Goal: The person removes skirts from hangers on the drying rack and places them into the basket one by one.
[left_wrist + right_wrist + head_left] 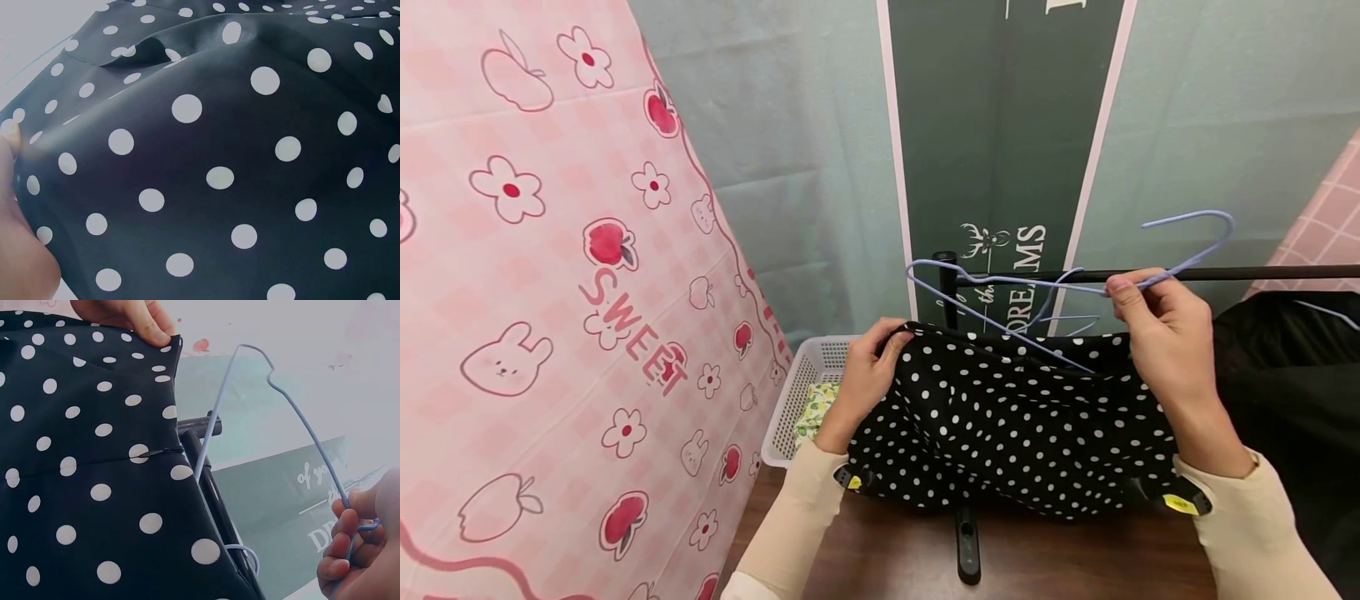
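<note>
A black skirt with white polka dots (1000,433) hangs spread between the two hands. My left hand (868,371) pinches its top edge at the left corner. In the right wrist view a small zipper (159,452) shows near that edge. My right hand (1176,346) grips a blue wire hanger (1206,252) just below its hook. One end of the hanger sticks out above the waist opening, while its lower wire dips behind the front edge of the cloth. Dotted fabric (219,144) fills most of the left wrist view.
Behind the skirt runs a black clothes rack bar (1285,273), with another blue hanger (1048,304) near its left end. Black clothing (1292,400) hangs at the right. A white basket (782,417) holding green-patterned cloth (815,408) stands at left, beside a pink printed curtain (565,292).
</note>
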Available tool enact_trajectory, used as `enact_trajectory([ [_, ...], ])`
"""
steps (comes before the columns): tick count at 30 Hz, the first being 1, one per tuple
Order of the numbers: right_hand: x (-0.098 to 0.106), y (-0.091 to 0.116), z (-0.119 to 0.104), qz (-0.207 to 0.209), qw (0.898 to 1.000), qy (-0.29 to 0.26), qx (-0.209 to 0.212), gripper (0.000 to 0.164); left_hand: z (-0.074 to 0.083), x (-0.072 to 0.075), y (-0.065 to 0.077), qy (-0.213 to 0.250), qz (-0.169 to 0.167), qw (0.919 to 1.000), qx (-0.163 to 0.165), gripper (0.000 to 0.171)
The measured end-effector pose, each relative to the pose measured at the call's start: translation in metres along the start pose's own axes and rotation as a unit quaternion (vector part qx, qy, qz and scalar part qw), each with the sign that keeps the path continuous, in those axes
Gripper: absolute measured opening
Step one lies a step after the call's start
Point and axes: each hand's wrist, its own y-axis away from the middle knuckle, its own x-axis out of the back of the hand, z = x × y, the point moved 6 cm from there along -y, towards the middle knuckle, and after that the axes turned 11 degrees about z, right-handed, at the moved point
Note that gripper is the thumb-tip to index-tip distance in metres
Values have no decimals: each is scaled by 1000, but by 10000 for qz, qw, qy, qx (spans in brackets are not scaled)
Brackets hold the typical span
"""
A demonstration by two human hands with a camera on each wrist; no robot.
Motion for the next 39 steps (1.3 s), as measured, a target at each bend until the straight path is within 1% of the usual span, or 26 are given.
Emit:
enact_trajectory([
  [5, 1, -1, -7, 155, 9995, -239, 94, 12, 3, 6, -5, -41, 78, 10000, -21, 12],
  [8, 2, -2, -10, 217, 9989, -373, 171, 12, 3, 9, -7, -165, 90, 9998, -82, 11],
  [14, 1, -4, -16, 290, 9970, -675, 249, 17, 6, 14, -11, -262, 105, 9995, -165, 11],
  [18, -1, -6, -20, 283, 9966, -722, 291, 17, 10, 18, -14, -279, 173, 9992, -242, 11],
  [21, -2, -10, -22, 351, 9958, -776, 341, 18, 11, 19, -17, -279, 199, 9990, -275, 13],
  [23, -2, -13, -23, 427, 9938, -981, 314, 17, 12, 19, -18, -318, 239, 9988, -290, 14],
  [25, -3, -17, -24, 505, 9898, -1305, 267, 16, 15, 20, -19, -321, 265, 9986, -320, 13],
  [26, -3, -19, -24, 543, 9875, -1459, 234, 16, 18, 21, -19, -315, 271, 9986, -321, 12],
  [30, -3, -24, -23, 711, 9785, -1935, 56, 15, 40, 24, -21, -309, 242, 9987, -327, 9],
  [32, -3, -25, -21, 795, 9710, -2253, -94, 14, 47, 25, -22, -310, 212, 9989, -287, 9],
  [33, -3, -26, -20, 829, 9654, -2469, -166, 14, 49, 26, -22, -331, 200, 9989, -271, 9],
  [34, -3, -26, -19, 855, 9588, -2698, -235, 14, 45, 26, -21, -365, 197, 9988, -253, 9],
  [37, -2, -29, -15, 925, 9308, -3513, -416, 12, 29, 26, -18, -447, 188, 9986, -212, 9],
  [39, -1, -31, -12, 972, 9146, -3894, -483, 13, 18, 27, -17, -507, 183, 9983, -232, 10],
])
